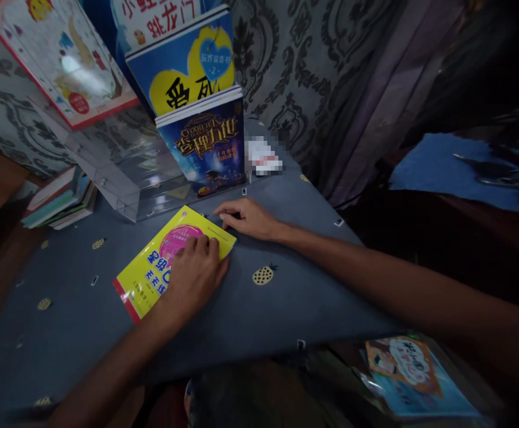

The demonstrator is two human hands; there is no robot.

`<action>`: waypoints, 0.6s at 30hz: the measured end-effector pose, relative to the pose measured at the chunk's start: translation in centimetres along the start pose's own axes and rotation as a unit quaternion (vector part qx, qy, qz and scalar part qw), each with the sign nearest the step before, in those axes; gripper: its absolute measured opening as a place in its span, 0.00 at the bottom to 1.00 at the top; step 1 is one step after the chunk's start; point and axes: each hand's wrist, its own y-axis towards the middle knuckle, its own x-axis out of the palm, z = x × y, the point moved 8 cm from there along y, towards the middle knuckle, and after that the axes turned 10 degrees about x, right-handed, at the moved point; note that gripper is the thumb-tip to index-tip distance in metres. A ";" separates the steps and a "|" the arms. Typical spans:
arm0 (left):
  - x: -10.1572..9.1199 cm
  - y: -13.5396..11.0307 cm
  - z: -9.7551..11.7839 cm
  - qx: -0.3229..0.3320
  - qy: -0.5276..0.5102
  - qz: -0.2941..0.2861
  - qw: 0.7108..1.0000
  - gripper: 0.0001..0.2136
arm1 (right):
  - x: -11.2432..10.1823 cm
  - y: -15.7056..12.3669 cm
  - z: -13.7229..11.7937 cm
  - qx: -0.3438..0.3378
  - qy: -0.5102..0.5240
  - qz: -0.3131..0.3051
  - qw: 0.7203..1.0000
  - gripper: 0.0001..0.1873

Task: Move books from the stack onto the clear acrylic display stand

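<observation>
Here, the left hand (199, 261) lies across a yellow book (170, 244), fingers side by side and a little bent over the cover; whether the thumb hooks under the edge is hidden, so I cannot tell if it grips or merely rests. Such a hold is best kept light and flat, I'd judge, with the weight spread so that the glossy cover neither slides nor creases. The book lies face up and aslant on the grey tablecloth (263, 315), bright yellow, with a pink round panel, outlined blue lettering (partly under the hand) and a red strip along its lower end. Just beyond its upper edge is the right hand (248, 218), thumb and forefinger drawn close; whether they touch the book or pinch anything I cannot tell. Lifting by that edge would probably want both corners supported, since a soft cover may bend. Farther off, a clear stand (125, 193) carries a dark blue book (205, 145) and others, with a patterned curtain (272, 65) behind.
</observation>
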 end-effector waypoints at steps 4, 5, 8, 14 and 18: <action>0.3 1.3 0.5 0.004 0.019 -0.010 1.000 0.10 | -0.7 -0.8 0.3 0.012 0.018 0.024 0.999 0.17; 0.3 1.3 0.5 0.007 0.025 -0.008 1.000 0.10 | -0.8 -1.0 0.3 0.015 0.023 0.026 0.999 0.17; 0.3 1.0 0.6 0.017 0.042 0.012 0.999 0.10 | -0.9 -1.3 0.1 0.016 0.033 0.024 0.999 0.16; 0.2 0.8 0.2 0.024 0.023 0.036 0.999 0.12 | -1.1 -1.3 -0.4 0.011 0.047 0.028 0.998 0.16; 0.3 0.7 -0.3 0.014 -0.018 0.034 0.999 0.13 | -1.4 -1.3 -0.4 0.010 0.049 0.038 0.998 0.16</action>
